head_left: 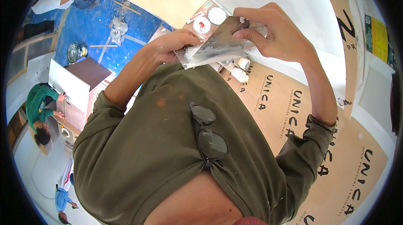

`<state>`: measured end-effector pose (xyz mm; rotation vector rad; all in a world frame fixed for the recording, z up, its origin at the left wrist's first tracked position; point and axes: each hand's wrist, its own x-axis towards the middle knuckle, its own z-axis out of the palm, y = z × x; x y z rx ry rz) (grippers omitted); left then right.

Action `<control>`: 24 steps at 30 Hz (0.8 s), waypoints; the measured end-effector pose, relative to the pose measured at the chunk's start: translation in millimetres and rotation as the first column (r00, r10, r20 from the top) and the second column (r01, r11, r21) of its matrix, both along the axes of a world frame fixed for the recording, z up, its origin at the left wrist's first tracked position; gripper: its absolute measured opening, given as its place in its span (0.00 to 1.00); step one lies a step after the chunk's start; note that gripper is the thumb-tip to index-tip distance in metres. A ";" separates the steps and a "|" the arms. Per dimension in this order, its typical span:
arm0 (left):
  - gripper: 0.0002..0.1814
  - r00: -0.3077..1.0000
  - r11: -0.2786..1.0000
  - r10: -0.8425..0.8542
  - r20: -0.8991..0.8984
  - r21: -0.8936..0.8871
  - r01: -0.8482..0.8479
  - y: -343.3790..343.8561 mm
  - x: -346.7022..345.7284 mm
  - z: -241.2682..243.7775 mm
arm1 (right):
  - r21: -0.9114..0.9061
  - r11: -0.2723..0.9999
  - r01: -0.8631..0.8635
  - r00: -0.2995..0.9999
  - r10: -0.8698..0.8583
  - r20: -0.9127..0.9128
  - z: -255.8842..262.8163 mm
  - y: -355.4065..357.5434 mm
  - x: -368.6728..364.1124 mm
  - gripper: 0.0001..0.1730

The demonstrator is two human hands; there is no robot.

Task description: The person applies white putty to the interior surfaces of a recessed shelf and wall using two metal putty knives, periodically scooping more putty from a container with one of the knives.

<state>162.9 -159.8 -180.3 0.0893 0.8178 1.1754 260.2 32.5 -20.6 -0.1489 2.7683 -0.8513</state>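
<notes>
My right hand (277, 32) pinches a wide, flat scraper blade (217, 37), thumb on its grey-brown face. White paste is smeared along its lower edge. My left hand (173, 43) grips a smaller, paste-coated spreader (189, 58), and its fingers are partly hidden. The two tools touch and overlap in front of my shirt. Just beyond them sit an open tub of white paste with a red dab (201, 25), a round white lid or tub (217, 15) and a red-and-white tube (195, 17).
A white squeeze bottle (239, 75) and a small jar (244, 63) stand beside printed brown laminate sheets (274, 99). Left, a person in green (41, 105) handles a white panel (72, 86). A bucket (76, 52) and plastic bag (118, 31) rest on the blue floor. Other people are farther off.
</notes>
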 end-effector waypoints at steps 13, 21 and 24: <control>0.11 0.969 0.985 0.045 0.242 -0.174 -0.002 -18.1 24.9 -33.1 | -0.289 0.956 0.050 0.948 0.045 0.314 -39.9 3.4 -20.4 0.23; 0.08 0.988 0.960 0.024 0.151 -0.280 0.019 -28.6 20.0 -35.2 | -0.359 0.932 0.050 0.906 0.108 0.409 -47.0 14.4 -26.6 0.24; 0.08 0.998 0.944 -0.033 0.055 -0.327 0.050 -22.1 6.5 -13.6 | -0.396 0.913 0.093 0.911 0.083 0.405 -37.7 17.9 -16.2 0.25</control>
